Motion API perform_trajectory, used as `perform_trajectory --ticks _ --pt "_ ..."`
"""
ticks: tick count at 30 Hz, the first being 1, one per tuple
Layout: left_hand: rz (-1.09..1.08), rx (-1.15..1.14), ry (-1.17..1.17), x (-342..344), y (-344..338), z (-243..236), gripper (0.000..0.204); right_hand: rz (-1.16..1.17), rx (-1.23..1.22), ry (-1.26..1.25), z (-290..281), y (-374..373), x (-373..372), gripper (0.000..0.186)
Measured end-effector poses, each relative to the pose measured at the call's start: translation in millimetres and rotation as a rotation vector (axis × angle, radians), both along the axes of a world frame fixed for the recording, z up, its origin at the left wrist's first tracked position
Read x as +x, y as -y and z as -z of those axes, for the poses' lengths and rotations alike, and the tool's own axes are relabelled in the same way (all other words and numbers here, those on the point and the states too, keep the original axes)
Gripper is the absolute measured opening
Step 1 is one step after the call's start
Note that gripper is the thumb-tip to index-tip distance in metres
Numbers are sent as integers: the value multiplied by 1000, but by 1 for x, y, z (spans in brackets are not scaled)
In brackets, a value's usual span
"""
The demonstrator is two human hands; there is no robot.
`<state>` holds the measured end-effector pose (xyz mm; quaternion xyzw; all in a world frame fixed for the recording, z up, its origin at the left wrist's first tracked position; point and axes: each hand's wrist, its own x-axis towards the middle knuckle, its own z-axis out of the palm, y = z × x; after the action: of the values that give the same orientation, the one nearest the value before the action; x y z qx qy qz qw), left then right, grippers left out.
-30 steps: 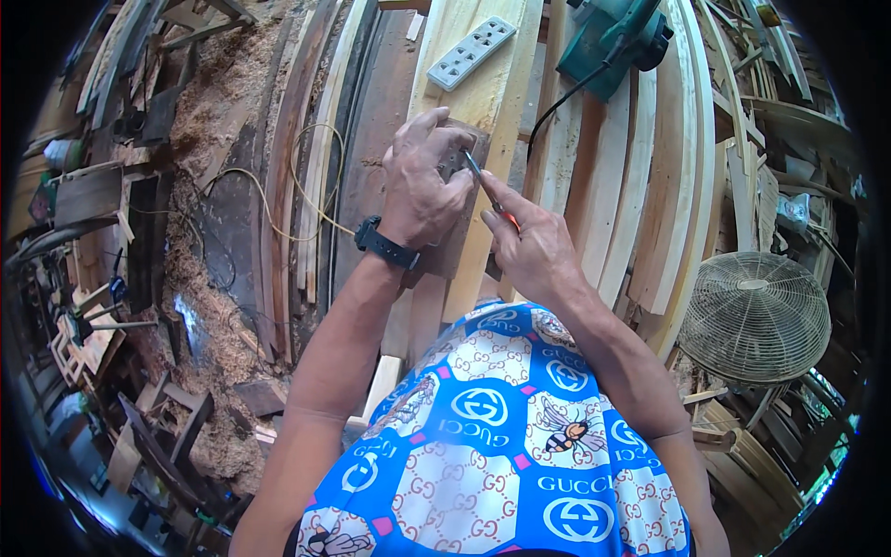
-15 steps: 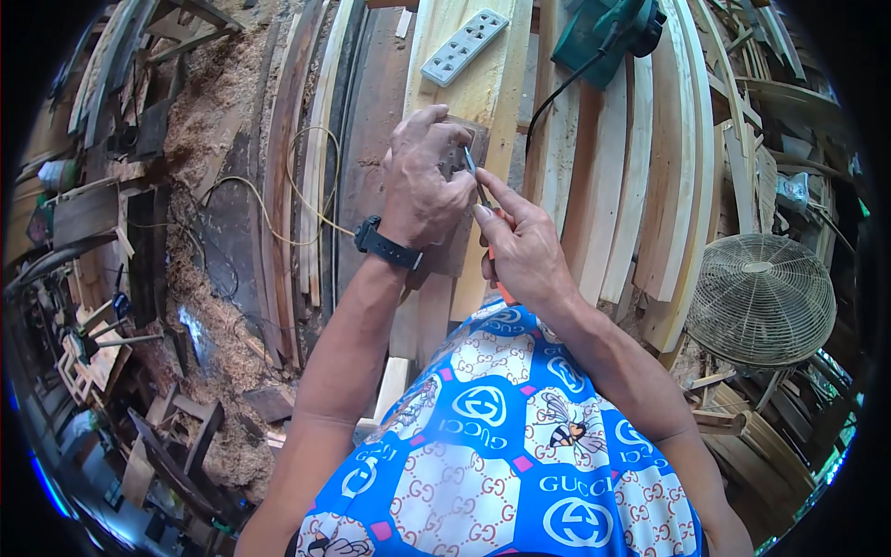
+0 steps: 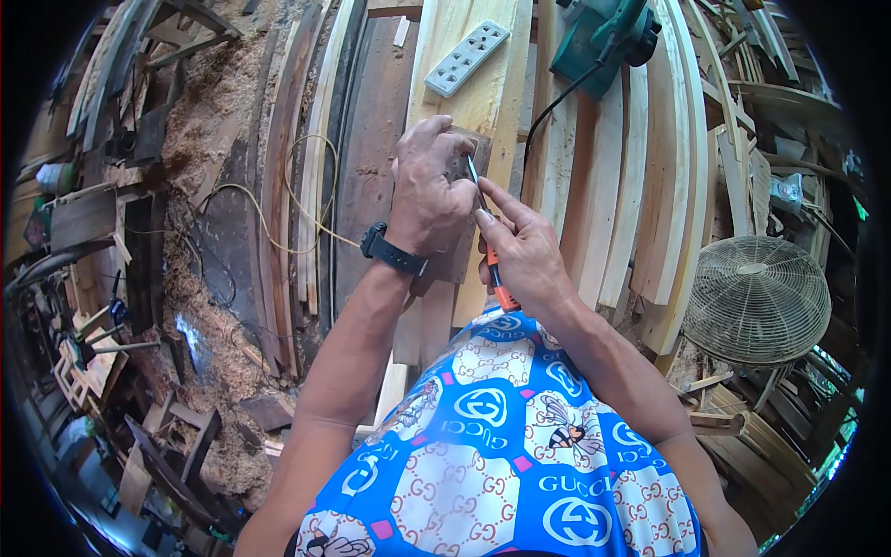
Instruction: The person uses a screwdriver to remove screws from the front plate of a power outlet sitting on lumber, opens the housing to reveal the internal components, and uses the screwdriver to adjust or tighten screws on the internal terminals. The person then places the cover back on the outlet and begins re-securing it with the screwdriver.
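Observation:
My right hand (image 3: 527, 246) holds a slim utility knife (image 3: 499, 283) with an orange and black handle, its pale blade (image 3: 472, 168) pointing away from me. Beneath the blade lies a brown wooden board (image 3: 455, 263). My left hand (image 3: 430, 186), wearing a dark watch (image 3: 393, 252) on its wrist, is curled over this board and grips it, the thumb close beside the blade. A small dark patch shows between thumb and fingers, but I cannot make out what it is. The blade's tip is partly hidden by my left fingers.
A white power strip (image 3: 467, 58) rests on pale planks beyond my hands. The green power tool (image 3: 601, 46) with a black cord sits far right. A round fan (image 3: 756, 302) stands at right. Left, a yellow cord (image 3: 269, 223) crosses the planks, and wood shavings (image 3: 232, 418) cover the floor.
My right hand and the knife have shifted slightly, and more of the orange handle shows. The left hand still grips the board. The whole view has moved a little.

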<state>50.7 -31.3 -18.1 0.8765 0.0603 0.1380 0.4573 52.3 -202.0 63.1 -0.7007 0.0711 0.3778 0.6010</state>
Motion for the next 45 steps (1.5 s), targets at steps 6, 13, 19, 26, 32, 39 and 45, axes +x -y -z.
perform_trajectory --ticks 6,13,19,26,32,39,45 --pt "160 -148 -60 -3 -25 -1 62 -114 -31 43 0 19 10 54" --pt "159 -312 -67 -29 -36 -7 79 -244 -93 171 2 36 4 53" --pt "109 -51 -34 -39 -33 5 65 -323 -185 194 9 33 -9 54" --pt "67 -45 51 -36 -26 11 49 -349 -199 248 12 28 -12 56" --pt "86 -46 42 -33 -25 9 41 -299 -168 104 1 21 -13 55" --pt "96 -8 69 -30 -21 10 38 -164 -111 54 3 14 -26 55" --pt "91 13 93 -30 -16 13 38 -91 -55 27 0 9 -31 55"
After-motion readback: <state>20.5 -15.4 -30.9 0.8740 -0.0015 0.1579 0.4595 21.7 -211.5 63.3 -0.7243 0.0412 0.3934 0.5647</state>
